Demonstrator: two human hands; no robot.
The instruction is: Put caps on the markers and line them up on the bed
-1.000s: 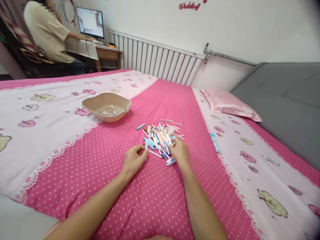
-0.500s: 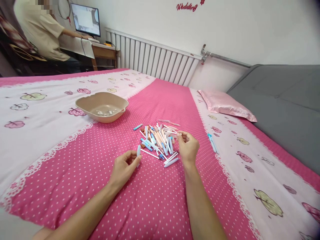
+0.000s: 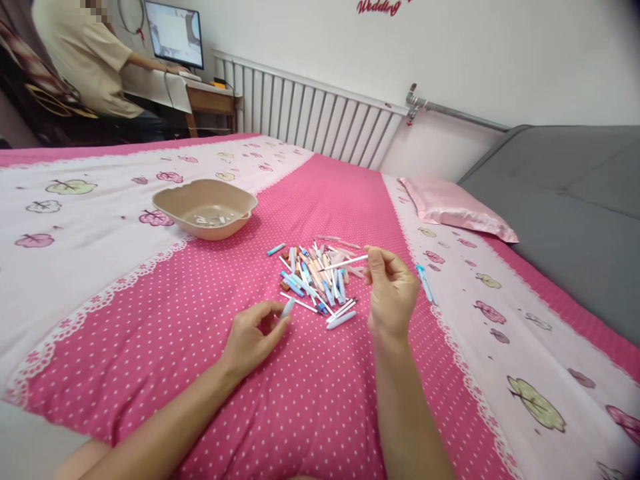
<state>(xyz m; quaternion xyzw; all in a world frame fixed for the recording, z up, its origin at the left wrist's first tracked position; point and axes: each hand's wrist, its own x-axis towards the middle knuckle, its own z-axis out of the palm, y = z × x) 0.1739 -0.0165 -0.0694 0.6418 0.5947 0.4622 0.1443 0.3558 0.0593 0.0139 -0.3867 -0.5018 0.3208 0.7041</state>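
Between thumb and fingers, my left hand pinches a pale blue-grey pen barrel, tilted up from the bed. My right hand is closed on one end of a thin white pen refill, which points left over the pile. Below it spreads a heap of pen parts: blue, peach and brown barrels, caps and white refills, lying every which way. A pale barrel rests at the heap's near edge, and a short blue piece lies at its far left.
A beige plastic basin holding small white bits stands left of the heap. Two light blue pens lie to the right. Beyond are a pink pillow, a white radiator and a person seated at a desk.
My right hand has moved right and lifted the white refill clear of the heap. My left hand has shifted slightly right, tilting the pale barrel towards the refill.
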